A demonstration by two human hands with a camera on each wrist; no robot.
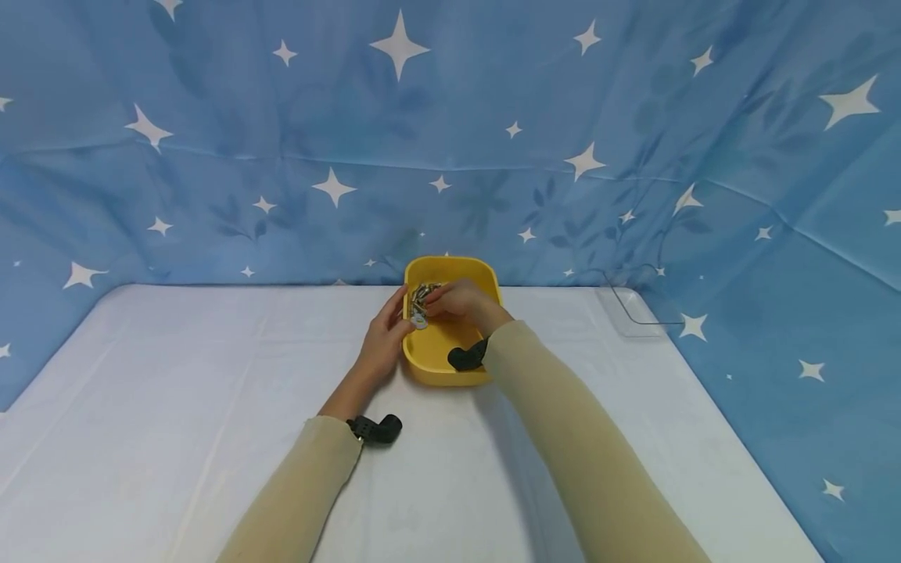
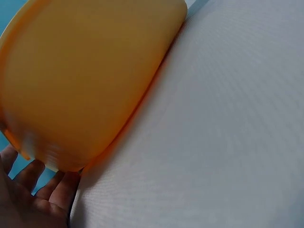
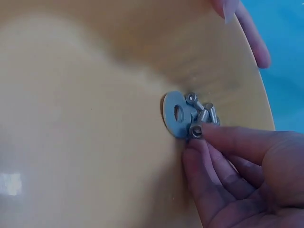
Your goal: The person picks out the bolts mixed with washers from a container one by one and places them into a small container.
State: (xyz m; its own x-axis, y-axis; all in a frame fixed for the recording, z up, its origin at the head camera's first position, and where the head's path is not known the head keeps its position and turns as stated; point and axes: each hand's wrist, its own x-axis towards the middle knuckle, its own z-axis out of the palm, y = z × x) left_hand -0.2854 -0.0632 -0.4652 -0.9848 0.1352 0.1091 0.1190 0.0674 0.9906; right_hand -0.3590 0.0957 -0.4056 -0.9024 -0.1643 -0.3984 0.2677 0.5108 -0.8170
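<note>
A yellow plastic bin point(image 1: 439, 340) stands near the far side of the table. My left hand point(image 1: 382, 340) grips its left wall, thumb over the rim and fingers along the outside; in the left wrist view the fingers point(image 2: 50, 192) curl against the bin's end. My right hand point(image 3: 251, 175) reaches inside, thumb and forefinger pinching at a small socket head screw point(image 3: 196, 131). Several more metal screws point(image 1: 422, 295) lie in a heap by the left wall. Among them a large flat washer point(image 3: 174, 114) leans up, its hole facing the right wrist camera.
A clear plastic tray point(image 1: 631, 317) sits at the table's far right corner, with a thin dark wire line by it. Blue star-patterned cloth point(image 1: 450, 156) hangs right behind the white table point(image 1: 176, 391). Black wrist cameras point(image 1: 380, 429) are strapped to both forearms.
</note>
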